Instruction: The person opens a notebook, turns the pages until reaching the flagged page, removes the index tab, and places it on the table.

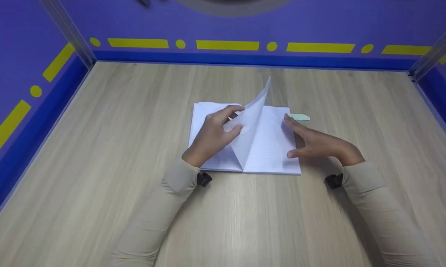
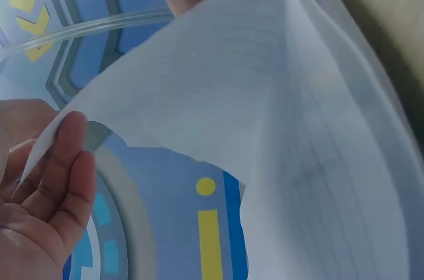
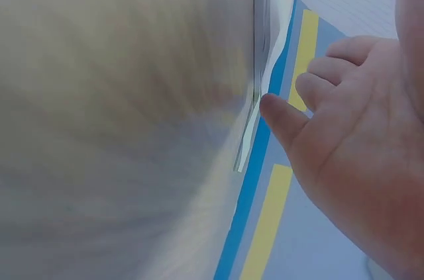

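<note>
An open notebook [image 1: 273, 148] with lined white pages lies on the table. My left hand [image 1: 213, 133] is over its left half and pinches the edge of a raised page [image 1: 253, 122], which stands up from the spine and bends to the left. In the left wrist view the page's edge runs between the thumb and the curled fingers [image 2: 69, 161]. Beside the notebook's right edge is my right hand [image 1: 319, 144], thumb and fingers spread apart and holding nothing. A pale green tab [image 1: 301, 117] sticks out from the notebook's right side, just past the right fingertips.
Light wood-grain table [image 1: 97, 178] surrounds the notebook. Blue-purple panels with yellow dashes and dots enclose it at the back [image 1: 226, 27] and at both sides. Each wrist carries a small black device, the left one [image 1: 204, 179] close to the notebook's front edge.
</note>
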`<state>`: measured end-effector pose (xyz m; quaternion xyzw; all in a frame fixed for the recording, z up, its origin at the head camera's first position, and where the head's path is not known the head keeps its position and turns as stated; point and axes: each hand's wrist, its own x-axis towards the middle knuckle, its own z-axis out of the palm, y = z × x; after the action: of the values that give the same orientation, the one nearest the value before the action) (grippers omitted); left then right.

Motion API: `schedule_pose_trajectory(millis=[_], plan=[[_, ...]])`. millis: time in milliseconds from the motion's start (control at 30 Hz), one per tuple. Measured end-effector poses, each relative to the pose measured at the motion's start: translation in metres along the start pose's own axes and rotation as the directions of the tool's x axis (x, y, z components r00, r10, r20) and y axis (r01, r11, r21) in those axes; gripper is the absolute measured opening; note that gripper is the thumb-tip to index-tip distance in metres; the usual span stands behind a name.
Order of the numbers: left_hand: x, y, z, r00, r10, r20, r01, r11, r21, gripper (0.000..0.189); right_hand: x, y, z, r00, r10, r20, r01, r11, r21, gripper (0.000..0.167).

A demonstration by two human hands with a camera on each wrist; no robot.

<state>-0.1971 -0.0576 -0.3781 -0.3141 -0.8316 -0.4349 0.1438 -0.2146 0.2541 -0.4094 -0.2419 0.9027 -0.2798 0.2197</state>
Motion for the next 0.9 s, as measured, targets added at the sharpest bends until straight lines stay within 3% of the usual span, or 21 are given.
schedule_pose_trajectory(millis=[133, 333, 433, 533, 600, 667, 767, 900], plan=[[-0.002, -0.005, -0.007, 0.998, -0.018, 0.053, 0.018, 1.000, 0.008, 0.046, 0.000, -0.002, 0.001, 0.999, 0.032, 0.016, -0.032, 0.999, -0.027, 0.113], [-0.008, -0.014, -0.015, 0.990, -0.009, 0.140, -0.010, 0.991, 0.132, 0.057, 0.000, -0.002, 0.000, 0.999, 0.032, 0.033, -0.031, 0.999, -0.030, 0.112], [-0.010, -0.018, -0.019, 0.980, -0.032, 0.199, -0.007, 0.982, 0.190, 0.060, 0.000, -0.002, 0.000, 0.999, 0.017, 0.044, -0.016, 0.999, -0.032, 0.112], [-0.012, -0.022, -0.022, 0.958, -0.110, 0.265, 0.038, 0.964, 0.262, 0.063, 0.001, -0.002, 0.000, 0.999, 0.002, 0.053, 0.000, 0.999, -0.033, 0.114], [-0.013, -0.025, -0.025, 0.931, -0.187, 0.313, 0.085, 0.946, 0.312, 0.064, 0.001, -0.003, 0.001, 0.998, 0.004, 0.059, -0.002, 0.999, -0.044, 0.116], [-0.015, -0.028, -0.027, 0.893, -0.268, 0.362, 0.131, 0.924, 0.359, 0.066, 0.002, -0.003, 0.002, 0.998, 0.003, 0.066, 0.001, 0.999, -0.051, 0.118], [-0.018, -0.034, -0.030, 0.822, -0.358, 0.443, 0.187, 0.904, 0.384, 0.071, 0.003, -0.004, 0.003, 0.997, 0.007, 0.081, -0.002, 0.998, -0.061, 0.118], [-0.022, -0.041, -0.033, 0.720, -0.423, 0.550, 0.239, 0.895, 0.376, 0.080, 0.004, -0.007, 0.005, 0.994, 0.007, 0.112, -0.001, 0.998, -0.055, 0.118]])
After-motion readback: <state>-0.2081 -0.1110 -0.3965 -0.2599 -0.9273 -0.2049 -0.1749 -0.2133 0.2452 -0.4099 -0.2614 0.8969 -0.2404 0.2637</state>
